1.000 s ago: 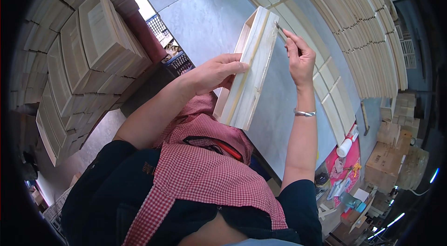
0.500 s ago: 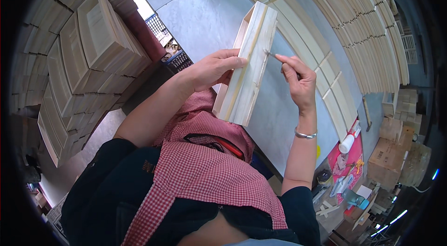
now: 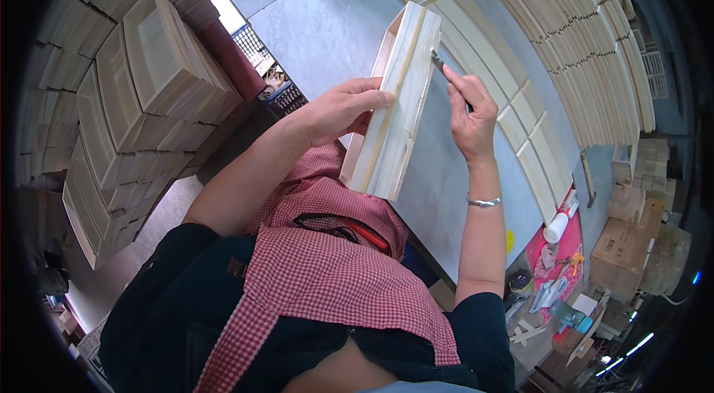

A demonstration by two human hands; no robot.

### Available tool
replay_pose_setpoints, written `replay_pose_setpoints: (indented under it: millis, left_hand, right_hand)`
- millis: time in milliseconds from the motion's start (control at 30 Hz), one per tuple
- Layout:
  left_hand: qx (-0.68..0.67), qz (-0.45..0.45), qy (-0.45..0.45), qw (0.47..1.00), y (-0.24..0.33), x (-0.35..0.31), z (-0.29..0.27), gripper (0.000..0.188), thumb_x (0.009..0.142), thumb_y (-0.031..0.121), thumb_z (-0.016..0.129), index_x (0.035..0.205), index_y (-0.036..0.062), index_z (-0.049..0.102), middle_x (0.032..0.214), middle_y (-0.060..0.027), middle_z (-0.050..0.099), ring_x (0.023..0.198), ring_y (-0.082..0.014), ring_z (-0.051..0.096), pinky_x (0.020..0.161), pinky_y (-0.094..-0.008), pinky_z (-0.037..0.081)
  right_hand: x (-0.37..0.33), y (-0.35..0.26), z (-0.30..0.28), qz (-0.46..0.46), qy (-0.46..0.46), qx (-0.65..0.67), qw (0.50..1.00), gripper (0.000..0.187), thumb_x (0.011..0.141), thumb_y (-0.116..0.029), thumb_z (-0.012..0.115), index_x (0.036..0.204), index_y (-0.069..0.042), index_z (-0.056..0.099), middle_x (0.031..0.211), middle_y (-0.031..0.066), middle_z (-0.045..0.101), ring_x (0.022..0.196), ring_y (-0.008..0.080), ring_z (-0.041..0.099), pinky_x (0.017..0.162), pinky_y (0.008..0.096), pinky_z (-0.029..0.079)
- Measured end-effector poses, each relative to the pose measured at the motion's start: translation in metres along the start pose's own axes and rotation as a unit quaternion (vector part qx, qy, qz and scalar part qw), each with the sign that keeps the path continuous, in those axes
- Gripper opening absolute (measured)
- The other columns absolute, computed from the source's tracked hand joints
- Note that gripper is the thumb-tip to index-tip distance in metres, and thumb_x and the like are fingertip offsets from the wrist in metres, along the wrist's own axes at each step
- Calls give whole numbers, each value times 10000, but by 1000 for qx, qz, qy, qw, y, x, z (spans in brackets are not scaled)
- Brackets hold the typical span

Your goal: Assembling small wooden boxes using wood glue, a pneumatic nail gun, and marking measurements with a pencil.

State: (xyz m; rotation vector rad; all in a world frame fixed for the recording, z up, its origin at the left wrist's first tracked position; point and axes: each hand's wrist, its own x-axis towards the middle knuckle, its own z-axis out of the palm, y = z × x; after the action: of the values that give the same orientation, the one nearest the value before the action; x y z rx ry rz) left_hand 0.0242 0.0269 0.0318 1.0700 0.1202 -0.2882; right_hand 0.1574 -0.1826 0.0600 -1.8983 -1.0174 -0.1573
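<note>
A long pale wooden box (image 3: 405,118) is held tilted on its side above the table edge, close to my apron. My left hand (image 3: 346,107) is closed on its near wall, thumb on top and the other fingers mostly hidden underneath. A yellowish strip runs lengthwise along the box's upward side. My right hand (image 3: 474,114) is closed round a small scraper-like tool (image 3: 437,60). Its grey metal tip meets the far right edge of the box, near the upper end. Most of the tool's handle is hidden in my fingers.
Stacked wooden trays (image 3: 160,51) rise at the left. Flat wooden panels (image 3: 483,51) lie on the grey table (image 3: 312,21), with long stacked boards (image 3: 565,29) beyond. A hammer (image 3: 587,179), white bottle (image 3: 554,229) and cardboard box (image 3: 621,248) are at the right.
My right hand has moved up and away along the box edge with the tool, whose tip is now nearer the upper end. My left hand and the box have hardly moved.
</note>
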Motion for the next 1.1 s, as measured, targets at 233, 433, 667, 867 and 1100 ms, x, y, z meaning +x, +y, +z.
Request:
replay_pose_setpoints:
  millis: [233, 433, 667, 867, 1100]
  left_hand:
    - [-6, -7, 5, 1000, 0, -2, 0, 651, 1033, 366, 537, 1513, -41, 372, 1419, -211, 517, 1209, -353, 602, 959, -504, 537]
    - [-2, -8, 4, 1000, 1, -1, 2, 659, 1031, 371, 541, 1518, -38, 368, 1423, -213, 514, 1220, -356, 593, 965, -511, 530]
    - [-11, 0, 25, 1000, 5, -4, 6, 583, 1020, 280, 521, 1447, -102, 413, 1266, -262, 557, 1116, -343, 636, 963, -442, 535]
    - [1, -6, 3, 1000, 2, -2, 0, 661, 1025, 380, 557, 1515, -28, 381, 1417, -220, 515, 1220, -358, 595, 975, -520, 524]
    - [12, -11, 16, 1000, 6, -4, 5, 682, 1022, 392, 561, 1522, -28, 366, 1418, -223, 513, 1205, -363, 606, 981, -524, 525]
  right_hand:
    - [10, -2, -6, 66, 5, 75, 995, 230, 960, 10, 607, 1146, -25, 738, 799, -11, 573, 661, 101, 457, 607, 239, 387]
    - [36, 21, 4, 106, 30, 130, 985, 221, 962, 11, 600, 1126, -24, 744, 768, -18, 563, 664, 94, 455, 604, 234, 380]
    - [18, 10, -7, 84, -54, 123, 987, 218, 963, 8, 603, 1128, -25, 742, 774, -24, 556, 667, 84, 445, 598, 227, 365]
    - [-7, -10, -13, 80, -58, 124, 987, 226, 955, 18, 609, 1133, -27, 740, 797, -20, 560, 664, 86, 436, 592, 228, 359]
    - [-8, -8, 0, 47, 1, 62, 997, 246, 948, 30, 605, 1145, -37, 736, 823, -12, 569, 655, 92, 428, 592, 230, 357]
